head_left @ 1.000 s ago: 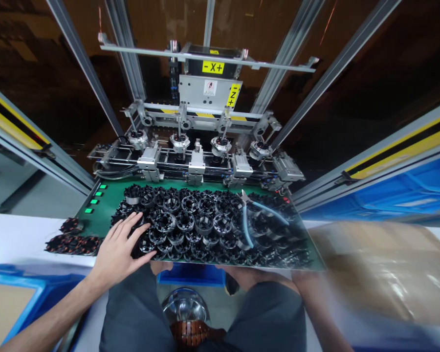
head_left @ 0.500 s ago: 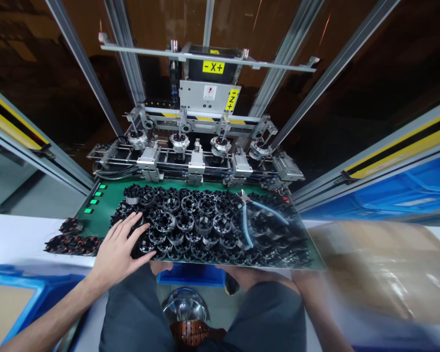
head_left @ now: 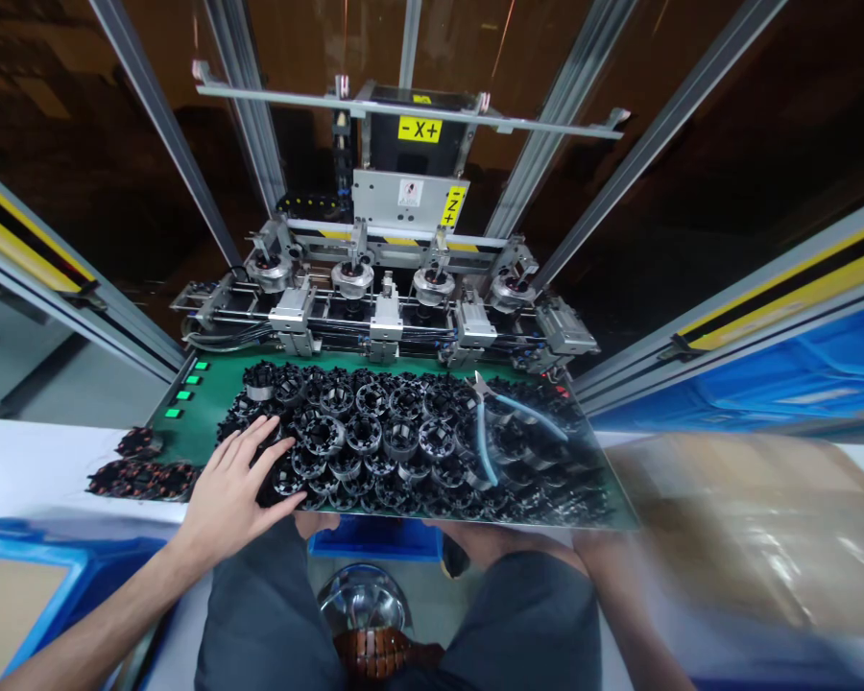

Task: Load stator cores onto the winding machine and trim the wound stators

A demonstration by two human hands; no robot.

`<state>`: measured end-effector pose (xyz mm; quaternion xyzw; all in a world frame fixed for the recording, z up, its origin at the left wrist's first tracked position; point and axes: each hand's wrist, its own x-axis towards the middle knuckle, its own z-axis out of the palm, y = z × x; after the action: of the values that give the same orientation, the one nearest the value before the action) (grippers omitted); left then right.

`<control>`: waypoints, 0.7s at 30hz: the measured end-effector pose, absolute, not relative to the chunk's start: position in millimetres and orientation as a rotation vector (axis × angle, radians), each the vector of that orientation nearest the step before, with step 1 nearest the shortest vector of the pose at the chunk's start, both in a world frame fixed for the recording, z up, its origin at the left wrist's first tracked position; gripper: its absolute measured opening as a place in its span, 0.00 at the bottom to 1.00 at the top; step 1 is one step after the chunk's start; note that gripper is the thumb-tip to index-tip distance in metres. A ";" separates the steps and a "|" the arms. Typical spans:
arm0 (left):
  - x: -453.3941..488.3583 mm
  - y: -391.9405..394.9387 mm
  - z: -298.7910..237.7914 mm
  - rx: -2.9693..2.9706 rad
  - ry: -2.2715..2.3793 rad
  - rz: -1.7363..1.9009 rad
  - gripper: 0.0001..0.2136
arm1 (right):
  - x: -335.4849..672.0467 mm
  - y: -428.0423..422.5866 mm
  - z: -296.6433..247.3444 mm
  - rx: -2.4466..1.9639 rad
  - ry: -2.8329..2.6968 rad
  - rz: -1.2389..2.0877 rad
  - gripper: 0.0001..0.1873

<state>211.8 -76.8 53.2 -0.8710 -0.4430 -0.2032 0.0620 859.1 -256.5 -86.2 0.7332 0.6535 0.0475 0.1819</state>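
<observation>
Five fingers of my left hand (head_left: 234,489) spread wide over the left end of the stator cores (head_left: 364,435), heaped on a green worktop (head_left: 202,437); I cannot tell my right hand's grip, only its forearm (head_left: 634,614) shows. Copper-wound stators (head_left: 144,480) sit just left of my wrist. Blue-handled cutting pliers (head_left: 483,446) lie across the heap's right part, covering some cores. Beyond, four metal fixtures (head_left: 352,280) and their cylinders (head_left: 387,317) bar the far edge. Lit green buttons (head_left: 184,394) stand left, a blurred cardboard box (head_left: 756,537) right.
</observation>
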 end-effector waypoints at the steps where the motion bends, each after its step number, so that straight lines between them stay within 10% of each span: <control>1: 211.8 -76.8 53.2 -2.634 -1.345 -0.617 0.28 | 859.6 -257.2 -86.5 2.078 1.856 0.139 0.12; 21: 211.8 -77.1 53.4 -2.623 -1.331 -0.592 0.28 | 864.1 -260.1 -89.6 2.065 1.899 0.114 0.06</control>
<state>211.8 -77.1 53.4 -0.8720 -0.4426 -0.1967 0.0704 864.1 -260.1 -89.6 0.7253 0.6669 0.0402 0.1660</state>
